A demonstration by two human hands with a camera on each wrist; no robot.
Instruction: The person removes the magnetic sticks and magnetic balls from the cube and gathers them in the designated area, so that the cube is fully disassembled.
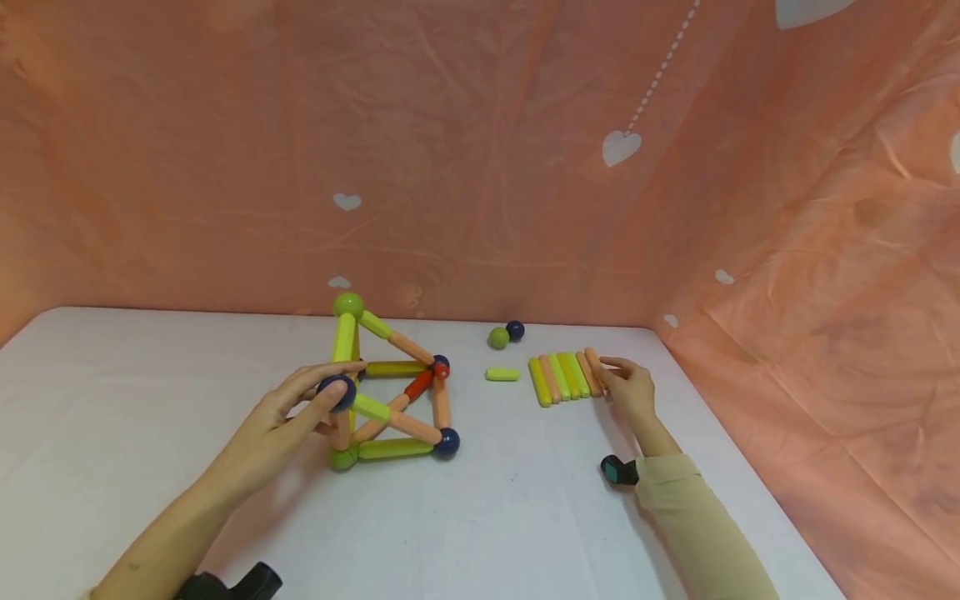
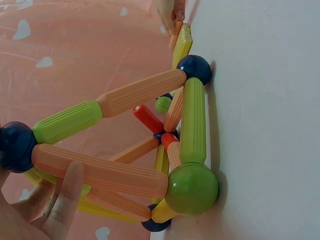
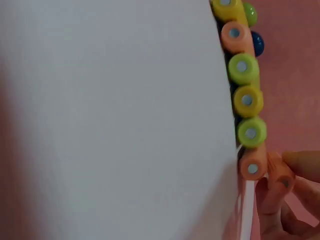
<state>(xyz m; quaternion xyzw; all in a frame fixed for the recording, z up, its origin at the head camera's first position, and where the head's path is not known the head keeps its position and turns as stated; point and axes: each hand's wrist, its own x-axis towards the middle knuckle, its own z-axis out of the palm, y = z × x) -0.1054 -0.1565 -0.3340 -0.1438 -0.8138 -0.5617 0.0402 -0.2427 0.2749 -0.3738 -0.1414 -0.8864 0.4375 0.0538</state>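
Fingers and thumb of the left hand (image 1: 273, 422) curl round a raised dark blue ball (image 1: 347, 392), probably to steady that upper corner of the stick-and-ball frame (image 1: 396, 450), which stands on the table (image 1: 480, 533). The right hand (image 1: 630, 393) pinches the orange stick (image 1: 592, 367) at the right end of a row of sticks (image 1: 564, 377); with the others packed side by side, an end one is presumably easiest to grasp. Between frame and row lies a short lime stick (image 1: 502, 375); behind it, a loose green ball (image 1: 498, 337) and a loose blue ball (image 1: 515, 331) sit together, perhaps grouped by kind.
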